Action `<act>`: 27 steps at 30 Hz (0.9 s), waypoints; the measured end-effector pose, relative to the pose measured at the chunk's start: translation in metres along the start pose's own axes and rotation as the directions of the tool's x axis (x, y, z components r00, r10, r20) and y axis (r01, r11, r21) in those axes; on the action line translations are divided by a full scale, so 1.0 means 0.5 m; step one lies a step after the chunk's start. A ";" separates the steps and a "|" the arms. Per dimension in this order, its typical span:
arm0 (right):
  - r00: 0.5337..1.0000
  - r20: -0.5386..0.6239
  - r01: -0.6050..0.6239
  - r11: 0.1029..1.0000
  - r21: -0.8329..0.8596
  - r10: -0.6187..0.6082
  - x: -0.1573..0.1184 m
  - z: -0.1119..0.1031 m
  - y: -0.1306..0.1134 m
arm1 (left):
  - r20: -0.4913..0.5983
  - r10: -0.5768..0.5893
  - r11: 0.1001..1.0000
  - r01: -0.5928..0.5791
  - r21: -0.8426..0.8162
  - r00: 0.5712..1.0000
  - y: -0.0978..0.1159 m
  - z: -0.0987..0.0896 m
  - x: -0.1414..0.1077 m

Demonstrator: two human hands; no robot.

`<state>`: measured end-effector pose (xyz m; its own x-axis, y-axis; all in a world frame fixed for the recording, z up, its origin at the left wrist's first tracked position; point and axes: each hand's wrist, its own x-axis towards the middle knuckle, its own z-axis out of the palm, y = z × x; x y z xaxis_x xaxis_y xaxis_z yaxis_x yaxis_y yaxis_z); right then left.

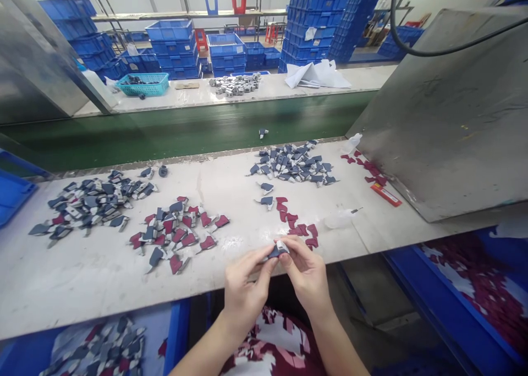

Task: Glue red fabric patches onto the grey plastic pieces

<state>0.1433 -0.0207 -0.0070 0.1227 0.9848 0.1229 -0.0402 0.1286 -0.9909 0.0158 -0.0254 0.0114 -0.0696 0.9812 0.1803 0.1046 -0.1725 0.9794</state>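
With the fingers of our left hand (246, 281) and right hand (307, 277), we are pinching a small gray-and-white part (279, 248) between them; maroon pieces (303, 230) are lying just beyond on the bench (231, 189).

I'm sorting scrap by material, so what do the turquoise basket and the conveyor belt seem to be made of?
Turquoise basket: probably molded plastic, slightly glossy, judging by its bright even colour and perforated sides. Conveyor belt: likely smooth rubber or PVC, given its flat green surface with a soft sheen.
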 end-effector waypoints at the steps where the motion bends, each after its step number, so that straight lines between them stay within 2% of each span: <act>1: 1.000 -0.009 -0.008 1.000 -0.001 0.008 0.001 0.003 0.001 | -0.012 0.052 0.997 -0.052 0.050 0.999 -0.004 0.001 -0.002; 4: 0.997 -0.022 -0.068 0.998 0.018 0.068 0.010 0.008 0.011 | 0.001 0.118 0.984 -0.117 0.135 0.993 -0.018 -0.003 0.003; 7: 0.987 -0.026 -0.157 0.986 0.055 0.159 0.020 0.006 0.024 | 0.104 0.087 0.989 -0.098 0.115 0.991 -0.031 -0.015 0.019; 9: 0.985 -0.043 -0.164 0.986 0.009 0.164 0.024 0.001 0.029 | 0.168 0.060 0.993 -0.076 0.089 0.984 -0.035 -0.024 0.030; 11: 0.996 -0.053 -0.073 0.990 -0.118 0.067 0.026 -0.007 0.028 | 0.201 -0.011 0.998 -0.002 0.066 0.980 -0.035 -0.031 0.038; 13: 0.989 -0.028 0.133 0.945 -0.299 -0.148 0.028 -0.018 0.020 | 0.234 -0.134 0.991 0.134 0.018 0.963 -0.029 -0.036 0.043; 15: 0.912 0.058 0.386 0.802 -0.456 -0.406 0.031 -0.028 0.010 | 0.286 -0.244 0.961 0.270 -0.058 0.927 -0.019 -0.039 0.045; 17: 0.805 0.172 0.560 0.631 -0.537 -0.567 0.037 -0.038 0.001 | 0.337 -0.300 0.923 0.361 -0.134 0.892 -0.009 -0.041 0.044; 19: 0.742 0.259 0.637 0.529 -0.561 -0.619 0.043 -0.044 -0.005 | 0.367 -0.326 0.895 0.409 -0.177 0.871 -0.001 -0.044 0.044; 21: 0.717 0.307 0.667 0.486 -0.565 -0.626 0.047 -0.046 -0.007 | 0.387 -0.339 0.883 0.431 -0.183 0.857 0.007 -0.048 0.044; 24: 0.710 0.334 0.679 0.477 -0.558 -0.620 0.048 -0.044 -0.004 | 0.426 -0.351 0.876 0.454 -0.166 0.834 0.014 -0.054 0.046; 27: 0.711 0.313 0.677 0.492 -0.548 -0.630 0.046 -0.035 0.002 | 0.451 -0.368 0.863 0.479 -0.160 0.813 0.018 -0.058 0.051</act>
<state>0.1632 -0.0001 -0.0063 -0.1977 0.6556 0.7288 0.6067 0.6658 -0.4343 -0.0137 -0.0043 0.0274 0.3522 0.9008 -0.2542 -0.1014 0.3067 0.9464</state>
